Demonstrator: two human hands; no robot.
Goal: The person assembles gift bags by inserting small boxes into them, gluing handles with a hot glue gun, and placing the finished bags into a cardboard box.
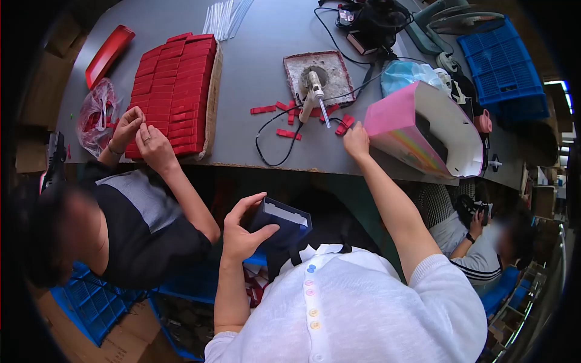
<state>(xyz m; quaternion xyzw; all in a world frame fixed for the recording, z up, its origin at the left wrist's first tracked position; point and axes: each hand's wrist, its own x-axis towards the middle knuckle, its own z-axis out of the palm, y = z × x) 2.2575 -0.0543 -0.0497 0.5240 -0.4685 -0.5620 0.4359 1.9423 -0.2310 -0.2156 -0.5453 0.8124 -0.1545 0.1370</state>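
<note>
My left hand is closed around a dark blue box, held tilted in front of my body below the table edge. A pale inner edge shows along the box's top. At the table's front, my right hand has its fingers together on the end of a short red ribbon strip. More red ribbon strips lie just left of it. A white glue gun stands among them on a stained board, nozzle pointing toward me. Beside my right hand is a pink box.
Stacked red boxes fill a tray at left, where a co-worker's hands work. A plastic bag, white sticks, a black cable and a blue basket are on the table. Another person sits at right.
</note>
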